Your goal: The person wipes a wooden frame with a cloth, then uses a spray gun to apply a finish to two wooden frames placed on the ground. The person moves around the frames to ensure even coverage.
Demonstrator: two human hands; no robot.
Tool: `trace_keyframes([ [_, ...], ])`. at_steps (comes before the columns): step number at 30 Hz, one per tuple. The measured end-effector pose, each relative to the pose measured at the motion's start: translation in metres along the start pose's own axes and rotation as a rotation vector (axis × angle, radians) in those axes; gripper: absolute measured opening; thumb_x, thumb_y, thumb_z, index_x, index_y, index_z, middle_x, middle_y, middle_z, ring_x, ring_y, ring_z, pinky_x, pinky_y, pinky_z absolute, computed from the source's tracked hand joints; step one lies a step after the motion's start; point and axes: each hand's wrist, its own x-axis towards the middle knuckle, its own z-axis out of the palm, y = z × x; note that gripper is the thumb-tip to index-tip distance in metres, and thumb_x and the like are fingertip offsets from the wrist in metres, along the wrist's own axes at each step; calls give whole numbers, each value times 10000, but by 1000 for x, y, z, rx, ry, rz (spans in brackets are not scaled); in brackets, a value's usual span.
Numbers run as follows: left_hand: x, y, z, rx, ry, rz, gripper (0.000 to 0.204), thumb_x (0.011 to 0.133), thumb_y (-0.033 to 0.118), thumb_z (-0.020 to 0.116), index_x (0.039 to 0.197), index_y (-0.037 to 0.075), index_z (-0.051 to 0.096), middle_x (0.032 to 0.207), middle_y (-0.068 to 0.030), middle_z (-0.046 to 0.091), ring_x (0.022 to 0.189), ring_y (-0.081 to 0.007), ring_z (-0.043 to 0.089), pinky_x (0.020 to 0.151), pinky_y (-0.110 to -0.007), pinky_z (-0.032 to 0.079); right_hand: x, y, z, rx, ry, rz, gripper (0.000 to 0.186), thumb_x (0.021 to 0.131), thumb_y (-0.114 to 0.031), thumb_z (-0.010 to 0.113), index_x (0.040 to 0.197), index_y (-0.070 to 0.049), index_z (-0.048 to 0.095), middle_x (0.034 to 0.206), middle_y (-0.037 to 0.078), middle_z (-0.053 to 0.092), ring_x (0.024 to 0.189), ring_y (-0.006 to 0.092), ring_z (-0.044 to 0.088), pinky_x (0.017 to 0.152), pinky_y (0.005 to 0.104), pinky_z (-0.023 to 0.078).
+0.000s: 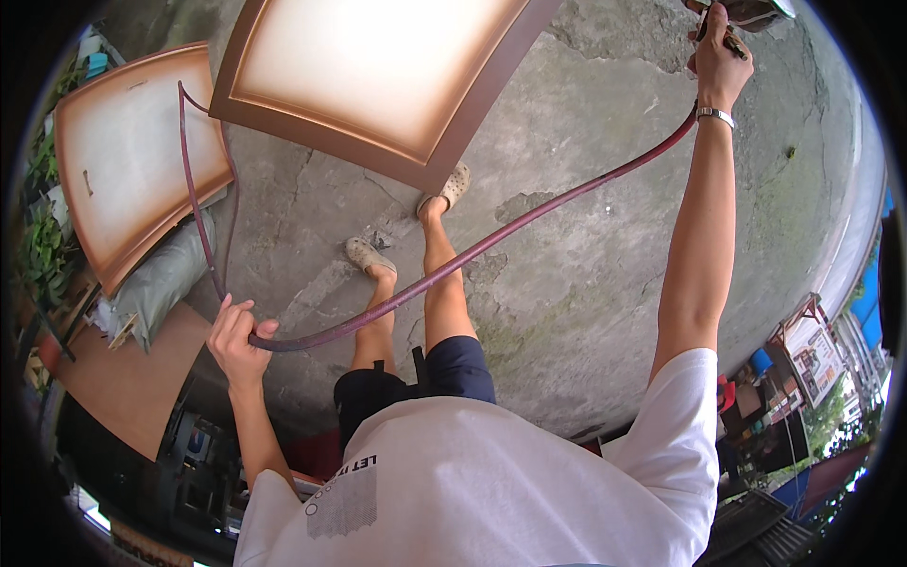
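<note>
Stretched out to the far right, my right hand is closed around a spray gun with a silvery cup, partly cut off by the picture's edge. A dark red hose runs from beside that wrist down across my legs. At the lower left, my left hand grips this hose, and from there it loops up toward a large panel. That panel, pale in the middle with a brown raised frame, is at the top middle, its near corner over my right foot. Neither hand touches it.
Another pale panel with browned edges leans at the left, beside a grey plastic-wrapped bundle and a brown board. The cracked concrete floor spreads around my feet. Assorted clutter stands at the right rim.
</note>
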Motion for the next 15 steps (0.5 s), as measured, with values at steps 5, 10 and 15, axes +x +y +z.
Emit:
trace_keyframes([
  [5, -2, -7, 1, -18, -2, -53, 640, 953, 522, 624, 625, -2, 459, 642, -138, 554, 724, -360, 668, 936, -540, 549, -14, 2, -17, -87, -38, 75, 681, 952, -636, 591, 680, -29, 739, 459, 40, 560, 412, 130, 544, 451, 284, 429],
  [10, -17, -27, -5, -23, 9, -27, 649, 976, 532, 589, 625, -1, 469, 608, -125, 495, 746, -367, 670, 953, -548, 538, -116, -19, -52, -120, -264, 258, 658, 978, -606, 583, 704, -24, 724, 483, 31, 569, 378, 102, 507, 386, 278, 353],
  [15, -32, -46, -10, -50, 25, 28, 675, 983, 555, 565, 605, 8, 449, 601, -131, 469, 777, -376, 680, 948, -561, 536, -224, -44, -91, -52, -448, 358, 512, 1022, -429, 609, 908, 49, 751, 533, -6, 553, 421, 62, 467, 409, 250, 342],
])
